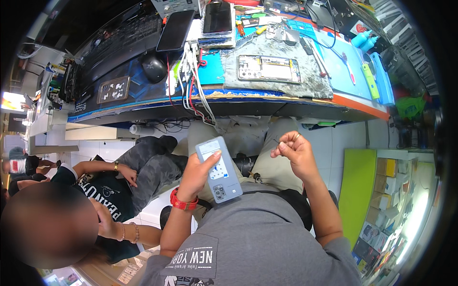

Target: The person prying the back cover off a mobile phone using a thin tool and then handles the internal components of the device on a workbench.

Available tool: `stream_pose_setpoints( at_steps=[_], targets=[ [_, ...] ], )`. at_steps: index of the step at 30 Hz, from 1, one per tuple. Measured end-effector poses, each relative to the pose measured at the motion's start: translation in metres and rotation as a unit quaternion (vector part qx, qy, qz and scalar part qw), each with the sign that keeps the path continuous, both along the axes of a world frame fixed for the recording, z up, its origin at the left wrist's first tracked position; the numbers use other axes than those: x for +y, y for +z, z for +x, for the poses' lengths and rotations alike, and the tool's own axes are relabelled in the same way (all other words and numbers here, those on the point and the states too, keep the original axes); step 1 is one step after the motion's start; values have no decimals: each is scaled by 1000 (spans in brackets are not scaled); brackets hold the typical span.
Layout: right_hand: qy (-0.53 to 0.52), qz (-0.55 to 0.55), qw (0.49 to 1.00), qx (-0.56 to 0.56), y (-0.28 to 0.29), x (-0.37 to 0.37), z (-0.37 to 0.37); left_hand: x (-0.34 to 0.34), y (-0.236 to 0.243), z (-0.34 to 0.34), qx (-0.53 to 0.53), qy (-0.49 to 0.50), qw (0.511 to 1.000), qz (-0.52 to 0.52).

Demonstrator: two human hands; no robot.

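Observation:
My left hand [194, 174], with a red band at the wrist, grips a blue-grey smartphone [232, 187] above my lap. The phone's back faces up, its cameras toward me, and a printed white-and-blue label covers part of that back. My thumb presses on the label. To the right, apart from the phone, my right hand [296, 155] is raised with fingers pinched together. A thin dark tip shows by those fingers, too small to name. On the bench ahead, an opened phone [268, 68] lies on a worn grey mat [310, 88] with its inner parts showing.
Along the bench are a black mouse [153, 68], a keyboard [121, 45], a clear phone case [113, 89] and two dark phones, one a black phone [175, 31]. White cables [193, 81] hang over the front edge. At left sits another person [119, 209], close to my elbow.

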State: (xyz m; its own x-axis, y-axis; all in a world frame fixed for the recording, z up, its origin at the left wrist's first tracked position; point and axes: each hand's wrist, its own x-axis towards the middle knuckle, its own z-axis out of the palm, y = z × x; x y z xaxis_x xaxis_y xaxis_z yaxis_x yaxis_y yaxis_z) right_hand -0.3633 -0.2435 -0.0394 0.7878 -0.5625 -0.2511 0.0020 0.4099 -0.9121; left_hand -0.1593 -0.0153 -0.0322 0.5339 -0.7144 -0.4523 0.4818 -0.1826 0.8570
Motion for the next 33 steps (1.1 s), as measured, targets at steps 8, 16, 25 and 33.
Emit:
stream_pose_setpoints(
  at_steps=[8, 16, 25, 33],
  targets=[
    [-29, -101, 986, 127, -18, -18, -6, 17, -6, 12, 3, 54, 999, 0],
    [76, -621, 733, 268, -89, -19, -41, 24, -10, 10, 2, 63, 998, 14],
    [175, -672, 655, 298, -99, -14, -36, 24, -12, 9, 11, 50, 998, 27],
    [191, -695, 628, 293, -135, -10, -16, 25, -13, 8, 15, 46, 999, 25]
  ],
)
